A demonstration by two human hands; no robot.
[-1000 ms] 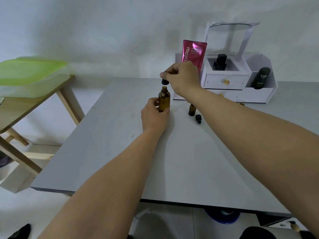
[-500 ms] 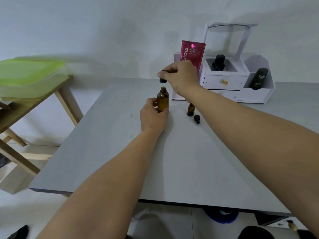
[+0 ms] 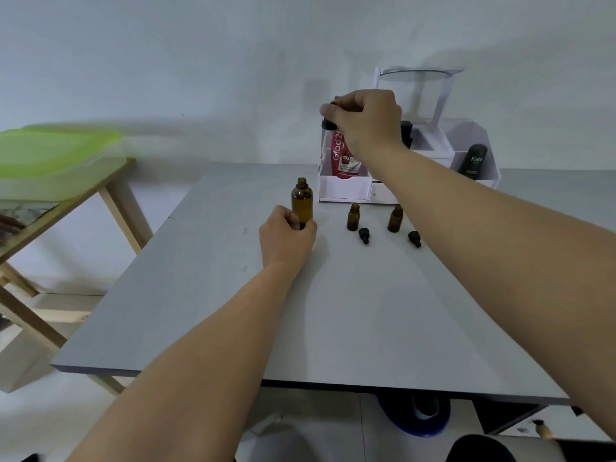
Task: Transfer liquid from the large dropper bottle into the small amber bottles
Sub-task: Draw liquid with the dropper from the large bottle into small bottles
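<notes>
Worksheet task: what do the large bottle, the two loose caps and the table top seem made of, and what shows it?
Large bottle: likely glass, glossy translucent amber. Loose caps: black plastic or rubber, matt; too small to settle. Table top: grey laminate or painted board, smooth with dull sheen.

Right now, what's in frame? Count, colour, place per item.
large dropper bottle: 1, amber, uncapped, upright on table
small amber bottles: 2, amber, uncapped, mid-table
small caps: 2, black, lying beside the small amber bottles
dropper cap: 1, black, raised above the table
organiser: 1, white, table's far side
tube: 1, red, organiser's left compartment
dark bottle: 1, black, organiser's right compartment
table: 1, grey
lidded box: 1, green, on wooden side table
left hand: grips large dropper bottle
right hand: pinches dropper cap
</notes>
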